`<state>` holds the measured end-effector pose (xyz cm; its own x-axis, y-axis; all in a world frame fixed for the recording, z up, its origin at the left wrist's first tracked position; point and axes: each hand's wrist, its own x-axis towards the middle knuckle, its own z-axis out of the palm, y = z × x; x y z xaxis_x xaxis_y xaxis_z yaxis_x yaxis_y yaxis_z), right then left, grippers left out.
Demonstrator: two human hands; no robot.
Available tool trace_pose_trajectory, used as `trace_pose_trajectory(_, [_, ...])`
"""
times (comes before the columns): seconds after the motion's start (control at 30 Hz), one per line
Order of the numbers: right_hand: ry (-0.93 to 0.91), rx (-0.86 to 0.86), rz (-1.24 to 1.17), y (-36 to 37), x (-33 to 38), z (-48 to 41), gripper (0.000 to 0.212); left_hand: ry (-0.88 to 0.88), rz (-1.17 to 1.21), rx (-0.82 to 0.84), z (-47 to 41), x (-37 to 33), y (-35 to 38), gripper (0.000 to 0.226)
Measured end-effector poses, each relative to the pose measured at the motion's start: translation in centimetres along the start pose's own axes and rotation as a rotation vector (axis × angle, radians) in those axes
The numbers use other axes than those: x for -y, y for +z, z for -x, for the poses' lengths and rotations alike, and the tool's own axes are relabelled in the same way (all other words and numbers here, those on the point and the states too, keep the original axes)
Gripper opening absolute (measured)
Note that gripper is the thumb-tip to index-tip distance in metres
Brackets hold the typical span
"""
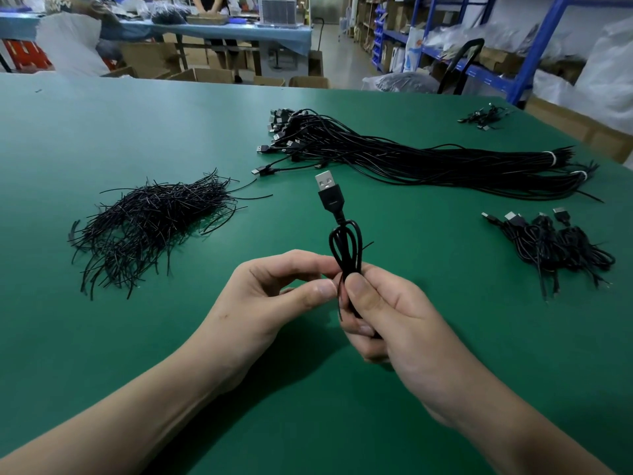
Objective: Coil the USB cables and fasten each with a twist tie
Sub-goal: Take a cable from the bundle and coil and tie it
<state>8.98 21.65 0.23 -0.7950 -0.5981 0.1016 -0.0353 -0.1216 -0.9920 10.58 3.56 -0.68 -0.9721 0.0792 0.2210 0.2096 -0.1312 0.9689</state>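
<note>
Bright, even light supplied from overhead. Soft shadows cast on bench (462, 337) under left hand (274, 293) and right hand (390, 313). Bench edge bowed by wide-angle lens. Background shelving (529, 53) rendered slightly soft.

Your cable (346, 245) smooth black plastic, plug (324, 181) bright metal (housing (330, 200) matt), twist ties (150, 221) at nine o'clock faintly glossy, table (102, 337) matt green.
</note>
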Motion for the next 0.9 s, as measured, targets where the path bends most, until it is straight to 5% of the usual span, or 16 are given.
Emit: trace_pose_trajectory(0.9, [-0.073, -0.078, 0.58, 1.5, 0.5, 0.6, 0.035, 0.034, 0.028, -0.102, 0.9, 0.0, 1.8, 0.018])
